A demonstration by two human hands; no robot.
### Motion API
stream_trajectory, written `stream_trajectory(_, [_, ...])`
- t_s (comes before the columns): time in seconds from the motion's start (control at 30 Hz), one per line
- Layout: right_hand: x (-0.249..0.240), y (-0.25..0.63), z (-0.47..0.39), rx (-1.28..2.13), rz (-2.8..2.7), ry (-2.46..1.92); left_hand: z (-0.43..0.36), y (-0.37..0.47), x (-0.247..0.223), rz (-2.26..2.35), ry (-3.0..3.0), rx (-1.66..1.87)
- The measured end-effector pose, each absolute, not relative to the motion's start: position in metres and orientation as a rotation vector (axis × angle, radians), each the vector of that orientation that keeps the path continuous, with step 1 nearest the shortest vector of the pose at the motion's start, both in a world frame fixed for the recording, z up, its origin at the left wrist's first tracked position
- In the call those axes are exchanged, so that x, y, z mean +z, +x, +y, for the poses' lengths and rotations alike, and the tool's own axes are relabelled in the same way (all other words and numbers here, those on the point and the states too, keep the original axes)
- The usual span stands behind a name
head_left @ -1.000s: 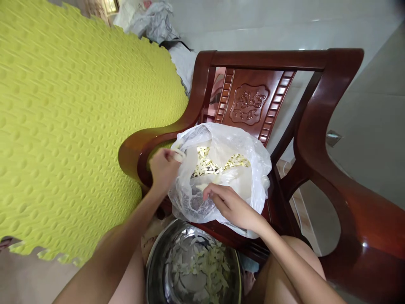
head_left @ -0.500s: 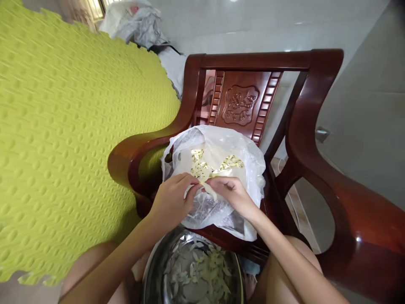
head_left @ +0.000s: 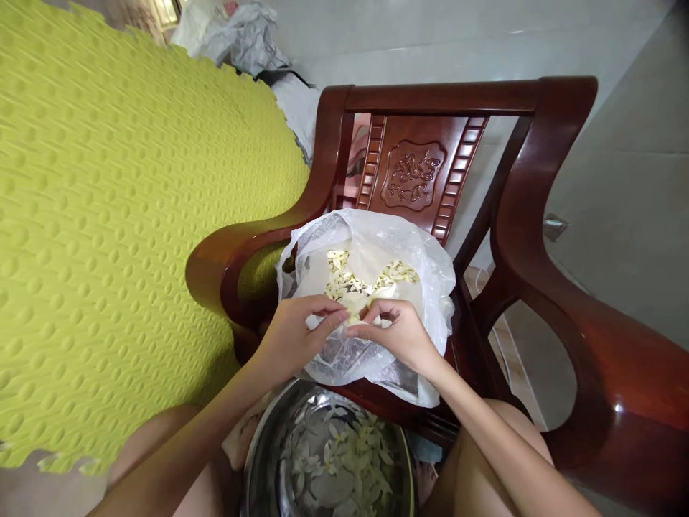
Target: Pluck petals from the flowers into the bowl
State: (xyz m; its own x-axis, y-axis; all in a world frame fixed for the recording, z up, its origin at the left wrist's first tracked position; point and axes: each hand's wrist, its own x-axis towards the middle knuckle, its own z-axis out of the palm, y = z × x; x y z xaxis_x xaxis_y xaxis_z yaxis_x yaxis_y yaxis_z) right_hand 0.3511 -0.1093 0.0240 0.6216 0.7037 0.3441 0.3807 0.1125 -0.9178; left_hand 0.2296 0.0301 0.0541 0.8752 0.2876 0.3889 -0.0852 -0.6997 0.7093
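Over an open white plastic bag (head_left: pixel 433 248) on the chair seat, both my hands work close together at a pale flower (head_left: pixel 354 314). My left hand (head_left: pixel 304 327) pinches it between thumb and fingertips. My right hand (head_left: pixel 398 332) has its thumb and index finger closed at the flower's other side; the fingertips partly hide it. Inside the bag lie small pale yellow-white flower pieces (head_left: pixel 397 274), with longer white petals near my fingers. Below my hands, a shiny metal basin (head_left: pixel 263 445) between my legs holds many loose whitish flowers (head_left: pixel 358 456).
The dark red wooden chair (head_left: pixel 430 97) surrounds the bag with curved armrests and a carved back. A yellow-green foam mat (head_left: pixel 134 215) stands along its left side. Grey plastic bags (head_left: pixel 242 39) lie behind the mat, and a tiled wall (head_left: pixel 430 43) rises behind the chair.
My right hand's thumb and index finger have shifted toward my left fingertips, and the long white petal hanging between the hands no longer shows there. The view has moved slightly.
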Motion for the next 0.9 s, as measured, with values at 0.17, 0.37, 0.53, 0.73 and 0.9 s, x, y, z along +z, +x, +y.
stream_trajectory(0.17, [0.026, 0.355, -0.111, 0.369, -0.945, -1.526, 0.054, 0.23, 0.054, 0.484, 2.179, 0.934])
stream_trajectory(0.37, [0.031, 0.367, -0.117, 0.426, -1.027, -1.585, 0.115, 0.218, 0.063, 0.691, 1.74, 1.319])
stream_trajectory(0.53, [0.033, 0.364, -0.116, 0.477, -1.047, -1.528, 0.106, 0.202, 0.074, 0.23, 2.172, 0.372])
stream_trajectory(0.73, [0.03, 0.354, -0.111, 0.348, -0.9, -1.524, 0.057, 0.203, 0.057, -0.117, 2.548, -0.084])
stream_trajectory(0.9, [0.026, 0.344, -0.107, 0.465, -0.829, -1.448, 0.034, 0.211, 0.042, 0.229, 2.325, 0.34])
